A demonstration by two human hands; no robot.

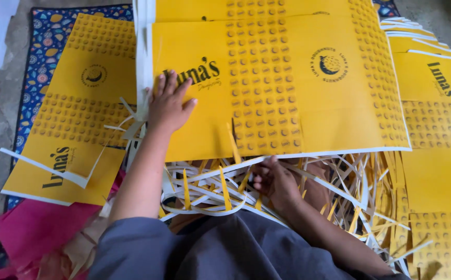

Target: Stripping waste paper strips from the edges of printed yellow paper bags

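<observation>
The fingers of the left hand are spread out flat. They press down on the top yellow card sheet, near its left side. The palm lies flat on the sheet too. They pinch nothing.

The fingers of the right hand are curled in. They sit at the near edge of the same sheet, with the tips tucked just under it. Thin paper strips cross over this hand, so one cannot tell if the fingers hold a strip or the sheet's edge.

The yellow sheet is big and lies on top of a stack of sheets in the middle of the view, right in front of the person. It has rows of small round shapes and a dark round mark on it.

White and yellow strips lie in a messy heap at the near edge of the stack, over the person's lap. Grey sleeves cover the upper arms.

More yellow sheets lie to the left on a blue patterned mat. Another pile of yellow sheets lies to the right. Pink paper lies at the lower left on the floor.
</observation>
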